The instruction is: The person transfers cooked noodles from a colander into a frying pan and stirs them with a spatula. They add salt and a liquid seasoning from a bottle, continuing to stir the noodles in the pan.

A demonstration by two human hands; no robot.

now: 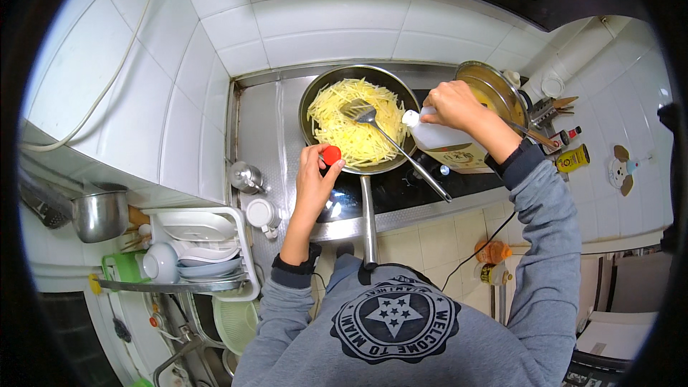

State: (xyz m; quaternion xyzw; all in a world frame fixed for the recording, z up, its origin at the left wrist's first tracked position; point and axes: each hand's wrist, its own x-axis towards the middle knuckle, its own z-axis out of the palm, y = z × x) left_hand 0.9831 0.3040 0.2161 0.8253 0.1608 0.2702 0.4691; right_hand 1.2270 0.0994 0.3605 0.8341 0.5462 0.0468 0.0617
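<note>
My left hand (309,185) pinches a red screw cap (332,155) between thumb and fingers at the near left rim of the frying pan (307,134). My right hand (451,105) grips a whitish plastic jug (438,138) by its upper part. The jug leans left, its uncapped white mouth over the pan's right edge; I cannot tell whether liquid flows. Pale yellow shredded potatoes (344,129) fill the pan. A slotted metal spatula (361,112) rests on them, its handle sticking out over the near right rim. The pan's steel handle (368,220) points towards me.
Behind my right forearm stands a steel pot (481,72) with yellow contents. Condiment bottles (573,158) line the right wall. Two lidded jars (262,214) stand left of the black glass hob (387,193), near a dish rack (244,247). Bottles (492,252) sit on the floor.
</note>
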